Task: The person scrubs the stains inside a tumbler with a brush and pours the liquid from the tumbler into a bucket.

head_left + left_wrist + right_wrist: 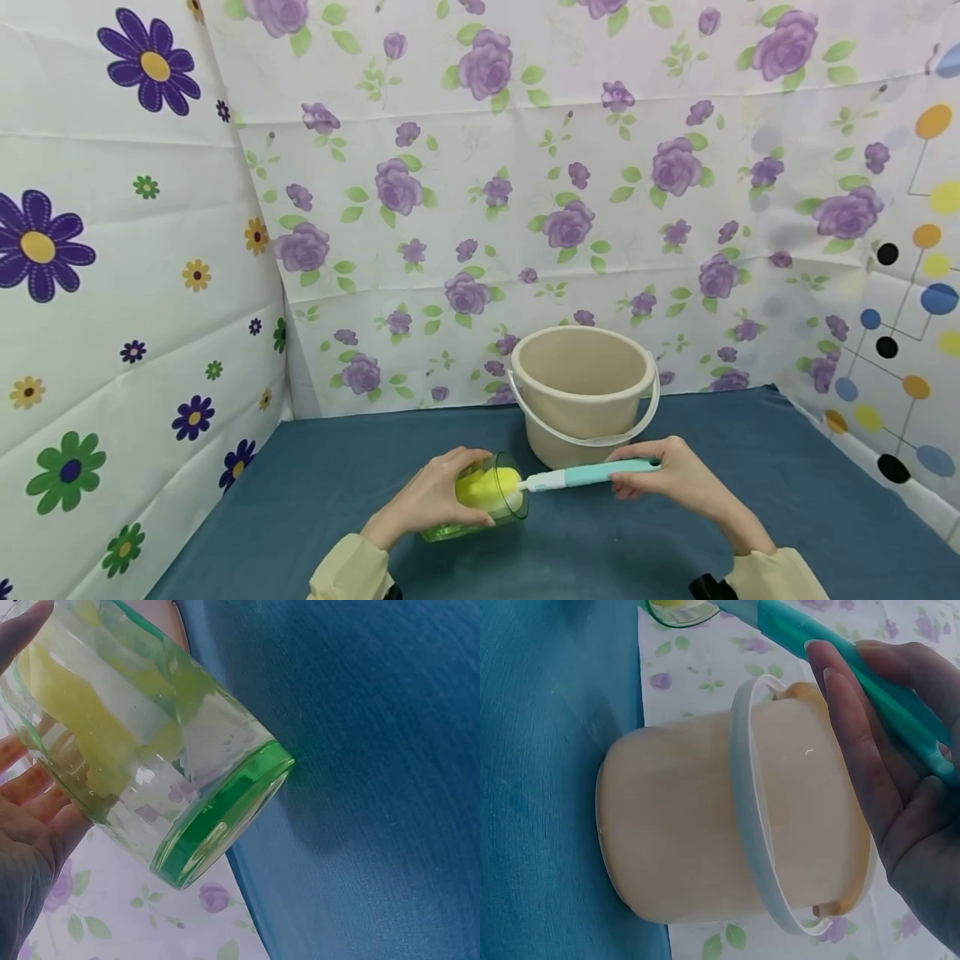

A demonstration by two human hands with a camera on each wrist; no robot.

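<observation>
Head view: the left hand [442, 492], fingers and thumb curled round a tilted green glass [450, 531], holds it above a blue tablecloth [337, 467]; the right hand [667, 475] pinches a turquoise-handled brush [600, 473], whose yellow sponge head [491, 487] lies inside the glass. A beige bucket [585, 421] stands behind. Scrubbing the interior appears under way; the next move likely calls for steadying the glass while twisting the brush.

You can pass over the blue cloth [731, 429] right of the bucket [577, 421]; the brush [588, 475] and green glass [150, 761] obstruct its front, the floral curtain [450, 250] its back.
</observation>
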